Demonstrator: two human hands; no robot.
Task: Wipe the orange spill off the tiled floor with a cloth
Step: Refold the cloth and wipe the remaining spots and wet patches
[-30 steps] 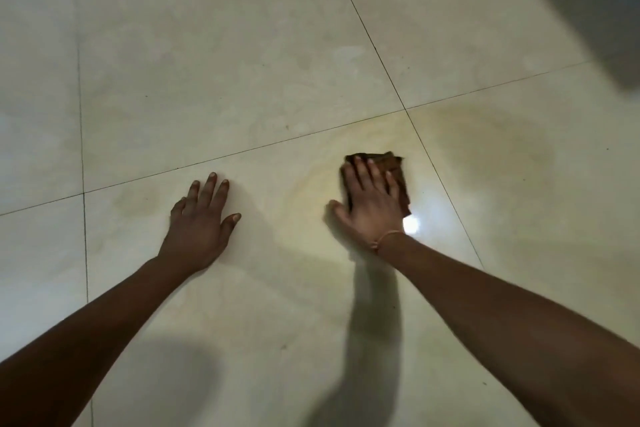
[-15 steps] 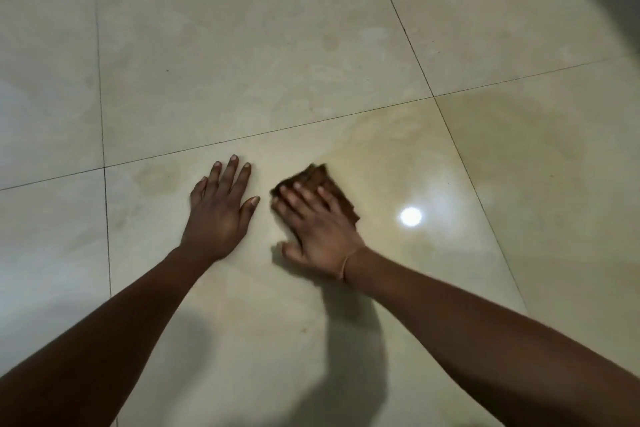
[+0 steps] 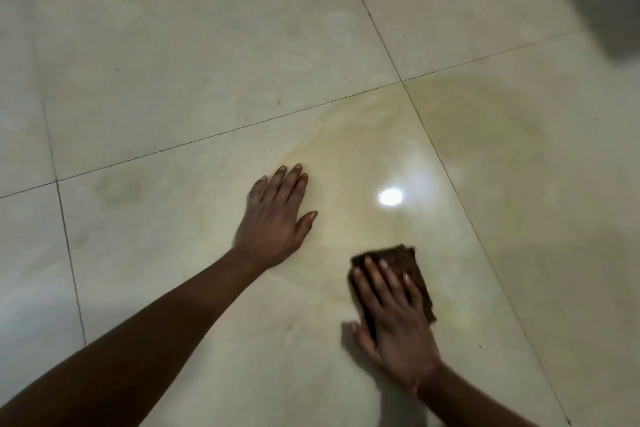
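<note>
Right hand (image 3: 394,319) is pressing flat, fingers straight, on the small dark-brown folded cloth (image 3: 414,265); soft and light, it is probably bunching unless pinned under the palm; the pale orange spill film (image 3: 363,135) is lying just ahead on the glossy cream tiled floor (image 3: 173,45); left hand (image 3: 273,215) is bracing, open, alongside.

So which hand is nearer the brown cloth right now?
Right. The right hand lies flat on the cloth, fingers straight, pressing it down. The left hand rests flat on the tile, up and to the cloth's left, not touching it.
</note>
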